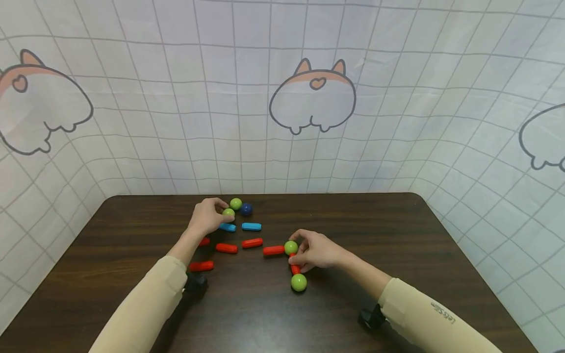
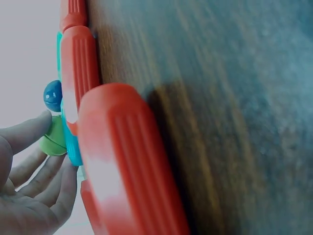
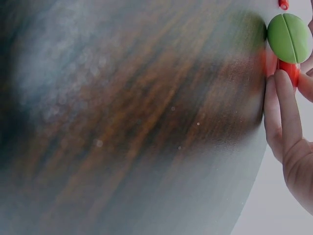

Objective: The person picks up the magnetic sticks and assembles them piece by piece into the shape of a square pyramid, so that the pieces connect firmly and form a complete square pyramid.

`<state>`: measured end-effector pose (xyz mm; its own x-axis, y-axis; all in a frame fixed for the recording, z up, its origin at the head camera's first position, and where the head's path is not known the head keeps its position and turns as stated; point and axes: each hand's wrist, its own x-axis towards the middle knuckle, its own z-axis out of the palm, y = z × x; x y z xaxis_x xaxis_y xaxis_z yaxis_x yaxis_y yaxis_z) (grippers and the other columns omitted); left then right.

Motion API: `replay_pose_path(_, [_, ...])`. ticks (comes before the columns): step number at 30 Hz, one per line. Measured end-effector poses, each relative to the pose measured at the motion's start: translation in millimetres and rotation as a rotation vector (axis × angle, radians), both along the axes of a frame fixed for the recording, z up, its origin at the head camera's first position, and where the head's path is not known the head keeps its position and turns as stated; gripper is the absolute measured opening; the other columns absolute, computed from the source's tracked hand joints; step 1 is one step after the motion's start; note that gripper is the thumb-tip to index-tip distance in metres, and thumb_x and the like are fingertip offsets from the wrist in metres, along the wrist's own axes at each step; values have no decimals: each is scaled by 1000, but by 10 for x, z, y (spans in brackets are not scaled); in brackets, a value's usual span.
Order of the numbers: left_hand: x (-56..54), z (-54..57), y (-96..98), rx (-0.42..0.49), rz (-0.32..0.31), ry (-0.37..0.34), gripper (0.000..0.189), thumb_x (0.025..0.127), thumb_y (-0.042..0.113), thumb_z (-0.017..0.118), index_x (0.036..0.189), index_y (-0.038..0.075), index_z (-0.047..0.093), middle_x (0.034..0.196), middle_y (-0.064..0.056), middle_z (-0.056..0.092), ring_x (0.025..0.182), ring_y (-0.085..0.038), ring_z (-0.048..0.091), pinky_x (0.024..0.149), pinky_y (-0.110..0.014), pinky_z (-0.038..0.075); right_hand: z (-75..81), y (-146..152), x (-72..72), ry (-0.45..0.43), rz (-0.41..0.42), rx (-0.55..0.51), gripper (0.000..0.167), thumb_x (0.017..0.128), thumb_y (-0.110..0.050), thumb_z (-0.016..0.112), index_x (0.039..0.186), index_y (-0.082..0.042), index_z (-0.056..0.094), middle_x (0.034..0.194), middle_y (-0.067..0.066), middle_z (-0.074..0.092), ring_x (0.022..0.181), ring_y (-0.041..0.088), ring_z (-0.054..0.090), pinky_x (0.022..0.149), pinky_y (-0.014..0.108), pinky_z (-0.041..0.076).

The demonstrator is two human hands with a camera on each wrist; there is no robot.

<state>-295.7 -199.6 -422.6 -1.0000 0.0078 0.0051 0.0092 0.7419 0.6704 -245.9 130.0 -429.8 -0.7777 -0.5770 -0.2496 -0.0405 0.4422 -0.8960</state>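
Note:
My left hand (image 1: 206, 215) pinches a green ball (image 1: 228, 213) between thumb and fingers, at the far left of the table. Right beside that ball lie another green ball (image 1: 236, 204) and a dark blue ball (image 1: 246, 210). In the left wrist view, the thumb and fingers curl about the green ball (image 2: 55, 137). My right hand (image 1: 320, 251) grips a red rod (image 1: 295, 269) that runs between two green balls, a far one (image 1: 291, 247) and a near one (image 1: 298, 283). From the far ball a second red rod (image 1: 273, 250) points left.
Two short blue rods, one (image 1: 251, 226) plainly visible, lie in front of the loose balls. Several loose red rods, such as one (image 1: 227, 248) and another (image 1: 201, 266), lie around the left forearm. A gridded cloth (image 1: 247, 162) hangs behind the dark wooden table (image 1: 375, 220).

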Motion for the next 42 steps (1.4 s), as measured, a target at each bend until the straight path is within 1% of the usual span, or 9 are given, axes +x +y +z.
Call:
replay_pose_path(2, [12, 5, -1, 4, -11, 9, 39, 91, 19, 80, 122, -2, 68, 119, -20, 66, 101, -36, 60, 81, -46, 52, 2, 1, 5, 1, -4, -1, 51, 92, -5, 78, 135, 0, 51, 89, 15, 67, 74, 29, 72, 70, 38, 62])
replay_pose_path(9, [62, 6, 6, 26, -25, 22, 38, 89, 15, 83, 122, 1, 69, 126, -19, 65, 109, -36, 58, 87, -48, 51, -7, 7, 9, -4, -3, -2, 50, 92, -5, 78, 134, 0, 51, 89, 15, 67, 73, 28, 72, 69, 38, 62])
replay_pose_path(14, [115, 59, 18, 55, -40, 42, 39, 88, 12, 83, 122, 1, 68, 121, -19, 67, 100, -33, 62, 81, -45, 53, -14, 9, 4, -9, -5, -8, 50, 91, -5, 78, 134, 1, 51, 90, 16, 67, 73, 29, 72, 70, 38, 62])
replay_pose_path(17, [150, 83, 25, 96, -63, 27, 40, 88, 13, 83, 123, 3, 68, 119, -17, 67, 99, -31, 64, 78, -43, 54, -10, 10, 1, -8, -6, -5, 50, 91, -5, 78, 134, 1, 51, 91, 16, 66, 73, 29, 72, 70, 38, 62])
replay_pose_path(21, [201, 98, 40, 151, -104, 8, 41, 89, 15, 83, 125, 5, 67, 118, -14, 66, 103, -29, 62, 79, -41, 53, 3, 9, -2, 1, -4, -1, 50, 91, -5, 78, 134, 1, 51, 90, 16, 66, 73, 29, 72, 70, 38, 62])
replay_pose_path(28, [300, 106, 82, 211, -166, 28, 39, 87, 16, 85, 122, 9, 69, 115, -8, 68, 102, -26, 63, 84, -41, 53, 15, 13, -1, 13, 5, -9, 52, 92, -4, 77, 135, 2, 50, 90, 17, 65, 73, 30, 71, 70, 40, 62])
replay_pose_path(32, [353, 119, 99, 246, -201, 34, 40, 86, 20, 86, 121, 11, 70, 110, -7, 68, 100, -26, 61, 82, -41, 51, 15, 14, -4, 8, 6, -6, 51, 92, -5, 77, 135, 1, 50, 90, 17, 66, 72, 30, 71, 70, 39, 62])
replay_pose_path(38, [433, 117, 123, 313, -260, 3, 39, 86, 22, 87, 121, 11, 72, 106, -5, 68, 99, -26, 59, 79, -40, 50, 10, 4, -14, 4, 6, -2, 50, 92, -5, 77, 134, 0, 51, 91, 17, 66, 73, 28, 72, 70, 38, 62])
replay_pose_path(42, [489, 124, 136, 355, -314, -30, 41, 87, 21, 86, 123, 9, 71, 111, -6, 68, 103, -27, 58, 80, -41, 52, 11, 0, -14, 0, 4, 2, 50, 92, -4, 78, 134, 0, 51, 91, 17, 66, 73, 28, 72, 70, 38, 62])
